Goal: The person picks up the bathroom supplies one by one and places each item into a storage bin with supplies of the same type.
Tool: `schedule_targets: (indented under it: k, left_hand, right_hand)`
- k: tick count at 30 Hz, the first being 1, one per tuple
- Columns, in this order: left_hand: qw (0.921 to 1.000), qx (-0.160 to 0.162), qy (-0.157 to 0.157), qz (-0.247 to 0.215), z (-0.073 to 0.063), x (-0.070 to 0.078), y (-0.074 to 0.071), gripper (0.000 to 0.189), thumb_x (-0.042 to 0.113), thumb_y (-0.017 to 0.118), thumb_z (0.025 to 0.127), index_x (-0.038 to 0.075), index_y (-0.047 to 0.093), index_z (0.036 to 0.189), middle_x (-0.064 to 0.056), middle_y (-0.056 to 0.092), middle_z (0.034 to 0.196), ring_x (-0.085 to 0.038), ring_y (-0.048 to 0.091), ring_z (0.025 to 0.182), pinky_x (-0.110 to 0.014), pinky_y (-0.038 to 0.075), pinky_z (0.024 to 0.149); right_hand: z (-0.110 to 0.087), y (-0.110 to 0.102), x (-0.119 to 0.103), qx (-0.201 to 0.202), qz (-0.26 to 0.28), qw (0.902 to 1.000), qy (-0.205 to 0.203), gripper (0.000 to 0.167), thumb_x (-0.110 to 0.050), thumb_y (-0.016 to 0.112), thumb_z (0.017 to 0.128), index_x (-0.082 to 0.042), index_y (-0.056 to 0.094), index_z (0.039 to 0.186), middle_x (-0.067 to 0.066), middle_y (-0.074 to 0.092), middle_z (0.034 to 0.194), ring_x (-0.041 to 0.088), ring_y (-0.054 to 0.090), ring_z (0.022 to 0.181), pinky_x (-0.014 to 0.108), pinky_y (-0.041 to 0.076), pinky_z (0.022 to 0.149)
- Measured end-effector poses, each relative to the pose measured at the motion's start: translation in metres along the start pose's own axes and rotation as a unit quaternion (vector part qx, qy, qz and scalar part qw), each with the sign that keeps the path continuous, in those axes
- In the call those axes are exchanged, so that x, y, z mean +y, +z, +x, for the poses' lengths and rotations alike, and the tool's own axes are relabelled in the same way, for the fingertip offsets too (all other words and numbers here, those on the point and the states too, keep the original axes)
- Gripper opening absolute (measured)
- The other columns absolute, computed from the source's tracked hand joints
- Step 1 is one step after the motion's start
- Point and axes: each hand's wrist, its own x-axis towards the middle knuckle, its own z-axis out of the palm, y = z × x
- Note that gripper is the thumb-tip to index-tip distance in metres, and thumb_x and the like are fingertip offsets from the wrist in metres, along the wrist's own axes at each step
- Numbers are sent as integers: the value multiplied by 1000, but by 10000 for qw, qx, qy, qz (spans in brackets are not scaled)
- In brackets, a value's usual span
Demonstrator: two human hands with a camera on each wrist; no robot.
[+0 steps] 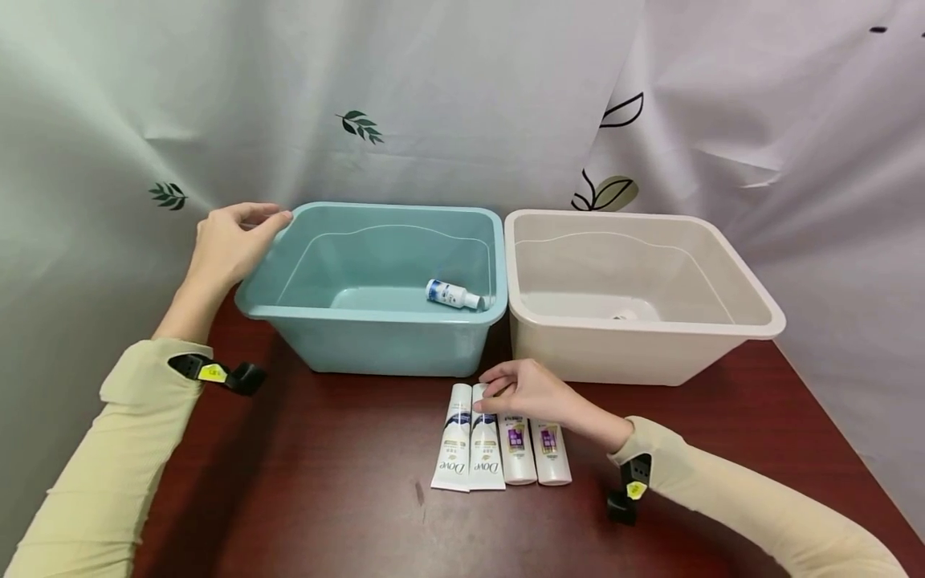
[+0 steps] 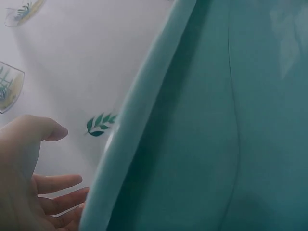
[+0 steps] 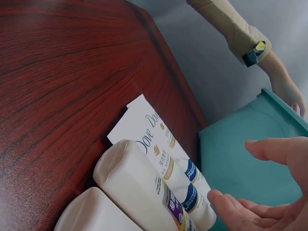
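Note:
My left hand [image 1: 233, 241] is at the back left corner of the teal bin [image 1: 376, 317]. In the left wrist view its thumb and fingers are spread apart beside the rim. My right hand [image 1: 531, 393] hovers over the cap end of a row on the table, thumb and fingers parted with nothing between them. The row holds two white Dove tubes, a left tube [image 1: 452, 449] and a right tube [image 1: 486, 453], then two white bottles with purple labels, one inner bottle [image 1: 517, 453] and one outer bottle [image 1: 552, 457]. The right hand partly covers their upper ends.
Inside the teal bin lies a small white bottle [image 1: 448, 294] with a blue label. A beige bin [image 1: 614, 349] stands against the teal one on the right, with a small white thing low inside, mostly hidden. Behind both hangs a pale curtain [image 1: 462, 96]. The table [image 1: 325, 482] is dark red wood.

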Motion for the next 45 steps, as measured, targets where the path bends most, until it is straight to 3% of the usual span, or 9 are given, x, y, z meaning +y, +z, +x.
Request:
schedule_targets:
  k: [9, 15, 25, 27, 30, 33, 35, 40, 45]
  left_hand:
    - [9997, -192, -39, 131, 14, -13, -3, 77, 68, 44, 87, 13, 50, 141, -21, 51, 140, -38, 43, 129, -54, 37, 97]
    - [9991, -359, -201, 135, 19, -20, -5, 79, 68, 44, 87, 13, 45, 144, -22, 45, 145, -40, 40, 131, -57, 34, 101]
    - [9971, -704, -286, 100, 25, -34, -4, 82, 68, 43, 88, 11, 39, 148, -23, 39, 148, -42, 39, 131, -59, 33, 103]
    - [9966, -779, -249, 102, 26, -36, -3, 83, 68, 43, 88, 11, 39, 148, -23, 40, 148, -41, 44, 127, -54, 38, 98]
    - [9955, -921, -211, 56, 28, -38, -1, 83, 68, 44, 88, 10, 39, 147, -22, 40, 148, -38, 50, 121, -35, 46, 85]
    - [9944, -1034, -203, -22, 31, -39, 1, 83, 67, 44, 88, 9, 39, 147, -22, 38, 149, -37, 51, 120, -20, 44, 75]
    - [9938, -1096, -196, -73, 32, -41, 1, 82, 66, 44, 89, 9, 38, 148, -22, 35, 151, -38, 48, 123, -22, 44, 78]
    - [9928, -1180, -133, -157, 34, -45, 2, 81, 65, 43, 90, 9, 34, 149, -23, 30, 153, -41, 41, 130, -44, 40, 95]
    - [9931, -1134, -114, -267, 35, -47, 4, 80, 64, 44, 91, 9, 36, 149, -21, 29, 154, -42, 35, 135, -53, 34, 103]
  right_hand:
    - [3, 6, -3, -34, -269, 9996, 83, 46, -31, 79, 76, -3, 68, 111, 0, 74, 89, 5, 65, 75, 23, 50, 70]
    - [6, 10, -1, -50, -116, 9997, 202, 47, -30, 79, 76, -3, 68, 113, 2, 75, 91, 5, 66, 77, 22, 51, 69]
    - [6, 18, -9, -20, -213, 9991, 377, 48, -31, 80, 75, -5, 68, 114, 2, 75, 99, 7, 67, 94, 23, 52, 79]
    - [6, 19, -10, -9, -282, 9988, 394, 48, -32, 80, 74, -6, 69, 113, 2, 75, 100, 8, 67, 97, 24, 52, 81]
    - [6, 20, -11, 3, -347, 9988, 354, 48, -32, 81, 74, -6, 69, 113, 2, 75, 101, 11, 67, 101, 25, 52, 84]
    - [7, 21, -11, 13, -426, 9985, 338, 48, -33, 81, 74, -7, 70, 113, 2, 75, 102, 12, 67, 103, 25, 51, 85]
    - [8, 22, -11, 15, -467, 9983, 360, 48, -34, 81, 74, -8, 70, 113, 1, 75, 102, 12, 67, 103, 25, 50, 84]
    - [8, 23, -13, 14, -605, 9974, 404, 48, -36, 81, 73, -11, 70, 112, -1, 74, 102, 10, 67, 102, 23, 49, 82]
    - [10, 25, -14, -33, -688, 9970, 340, 48, -36, 81, 72, -11, 70, 112, -2, 74, 103, 7, 68, 98, 24, 49, 82]
